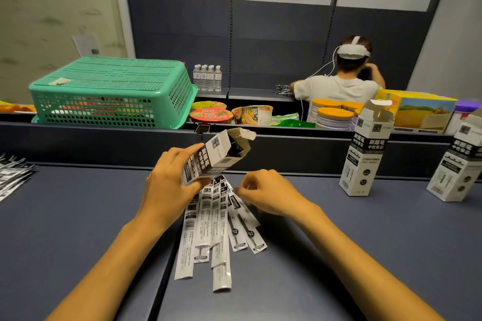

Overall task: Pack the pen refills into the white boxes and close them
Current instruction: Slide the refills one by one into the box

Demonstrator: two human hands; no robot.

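The refills (216, 221) were fanned on the table (339, 255), their top ends pinched by the curled fingers of the right hand (266, 194). Just beyond, an open box (216, 156) was gripped tilted by the left hand (169, 180).

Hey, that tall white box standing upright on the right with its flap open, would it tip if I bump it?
Probably. The standing box is tall on a narrow base, so a nudge near the top would likely topple it. It looks like thin card, so likely light and easily dented. Its open flap may catch a passing hand.
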